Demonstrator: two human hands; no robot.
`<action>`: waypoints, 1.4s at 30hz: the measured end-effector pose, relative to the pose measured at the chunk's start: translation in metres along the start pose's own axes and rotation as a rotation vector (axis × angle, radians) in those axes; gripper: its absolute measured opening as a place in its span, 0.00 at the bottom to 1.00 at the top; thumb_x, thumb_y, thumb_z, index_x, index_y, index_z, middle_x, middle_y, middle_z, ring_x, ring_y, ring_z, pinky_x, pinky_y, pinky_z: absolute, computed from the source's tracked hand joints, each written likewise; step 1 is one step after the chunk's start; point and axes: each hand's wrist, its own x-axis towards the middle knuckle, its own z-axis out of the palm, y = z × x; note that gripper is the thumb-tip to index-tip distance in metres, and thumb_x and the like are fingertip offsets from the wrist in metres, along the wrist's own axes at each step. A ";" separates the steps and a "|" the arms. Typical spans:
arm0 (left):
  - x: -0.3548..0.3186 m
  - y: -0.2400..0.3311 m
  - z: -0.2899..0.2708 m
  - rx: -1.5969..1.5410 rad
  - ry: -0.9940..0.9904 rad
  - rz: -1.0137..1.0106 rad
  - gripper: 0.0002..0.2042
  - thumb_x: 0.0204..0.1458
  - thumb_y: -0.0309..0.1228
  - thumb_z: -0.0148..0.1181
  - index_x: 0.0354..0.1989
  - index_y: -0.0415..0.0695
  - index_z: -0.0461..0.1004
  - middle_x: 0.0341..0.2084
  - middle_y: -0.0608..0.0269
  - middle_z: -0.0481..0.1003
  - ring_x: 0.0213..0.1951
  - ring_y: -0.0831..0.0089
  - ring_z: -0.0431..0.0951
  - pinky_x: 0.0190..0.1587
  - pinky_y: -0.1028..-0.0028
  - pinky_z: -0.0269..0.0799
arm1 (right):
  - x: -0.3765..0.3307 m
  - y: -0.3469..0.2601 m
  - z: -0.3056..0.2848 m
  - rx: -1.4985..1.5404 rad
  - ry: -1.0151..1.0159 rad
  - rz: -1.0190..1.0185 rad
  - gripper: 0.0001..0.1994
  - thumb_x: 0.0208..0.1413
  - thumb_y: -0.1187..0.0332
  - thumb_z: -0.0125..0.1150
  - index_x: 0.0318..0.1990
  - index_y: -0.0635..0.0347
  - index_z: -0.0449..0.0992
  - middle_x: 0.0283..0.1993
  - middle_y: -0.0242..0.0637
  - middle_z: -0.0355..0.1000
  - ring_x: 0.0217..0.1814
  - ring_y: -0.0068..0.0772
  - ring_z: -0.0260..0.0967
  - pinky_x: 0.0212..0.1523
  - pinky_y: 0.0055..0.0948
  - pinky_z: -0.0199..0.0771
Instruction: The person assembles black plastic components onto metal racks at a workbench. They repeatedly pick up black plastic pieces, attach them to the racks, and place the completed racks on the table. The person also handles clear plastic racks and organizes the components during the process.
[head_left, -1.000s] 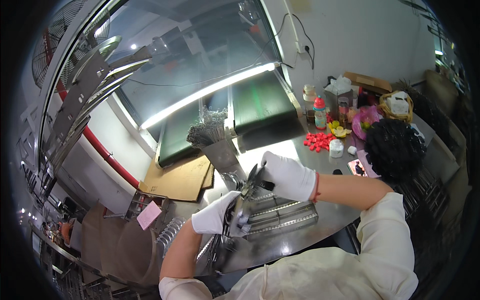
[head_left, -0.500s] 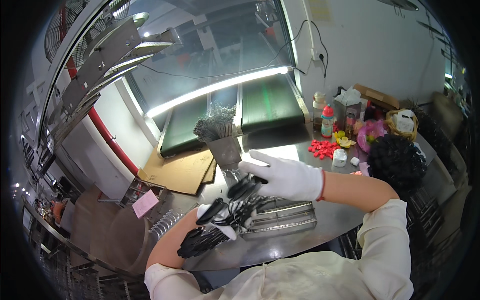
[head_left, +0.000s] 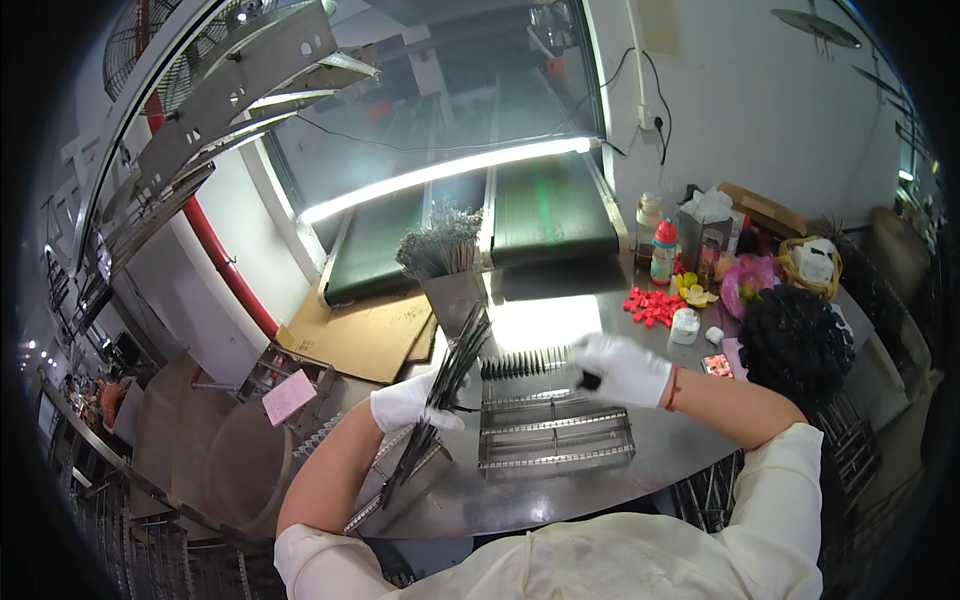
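My left hand, in a white glove, grips a bundle of long, slim black pieces, held slanted with its top near the metal bin. Right of it, a metal rack with notched strips lies on the steel table. Along the rack's far strip stands a row of black pieces. My right hand, also gloved, is at the far right end of that row, slightly blurred. Its fingers are closed on a small black piece, mostly hidden. A second notched rack lies partly behind the left hand and bundle.
A metal bin of thin wire rods stands beyond the left hand, beside flat cardboard. Green conveyor belts lie under a lit tube. At right are red pieces, a bottle and a black bundle.
My hands have parted: the right moved right to the rack's far end, the left swung the black bundle more upright. The row of black pieces on the rack now shows.
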 end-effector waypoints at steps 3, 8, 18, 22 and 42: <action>0.006 0.017 0.019 0.006 -0.116 -0.054 0.31 0.45 0.30 0.76 0.59 0.41 0.70 0.42 0.65 0.76 0.45 0.76 0.76 0.46 0.73 0.75 | 0.039 -0.054 -0.053 -0.445 0.316 -0.541 0.17 0.52 0.73 0.61 0.50 0.59 0.73 0.58 0.49 0.69 0.53 0.50 0.74 0.46 0.35 0.81; 0.028 0.014 0.048 -0.333 -0.326 -0.018 0.28 0.46 0.23 0.77 0.57 0.41 0.74 0.40 0.64 0.80 0.44 0.72 0.81 0.47 0.70 0.79 | 0.068 -0.073 -0.040 -0.238 0.224 -0.481 0.19 0.55 0.66 0.64 0.53 0.62 0.71 0.46 0.48 0.68 0.47 0.48 0.73 0.39 0.42 0.77; 0.074 0.079 0.050 1.000 0.780 0.325 0.43 0.35 0.30 0.80 0.63 0.41 0.64 0.54 0.42 0.69 0.53 0.45 0.74 0.55 0.59 0.74 | 0.046 0.044 -0.036 0.691 -0.390 0.244 0.14 0.52 0.72 0.68 0.47 0.60 0.77 0.40 0.32 0.76 0.37 0.19 0.74 0.37 0.27 0.78; 0.083 0.014 0.009 0.485 0.781 0.533 0.43 0.36 0.26 0.79 0.65 0.44 0.64 0.52 0.54 0.69 0.49 0.59 0.76 0.51 0.60 0.77 | 0.005 0.156 -0.006 0.706 -0.358 0.646 0.10 0.52 0.73 0.66 0.42 0.61 0.77 0.37 0.31 0.76 0.33 0.21 0.74 0.33 0.25 0.77; 0.036 -0.007 0.072 -0.975 0.316 0.702 0.46 0.57 0.37 0.66 0.81 0.63 0.43 0.62 0.56 0.66 0.54 0.64 0.65 0.55 0.65 0.70 | -0.011 0.161 0.076 0.181 0.371 0.571 0.38 0.52 0.54 0.70 0.69 0.59 0.66 0.66 0.55 0.67 0.63 0.50 0.71 0.63 0.41 0.73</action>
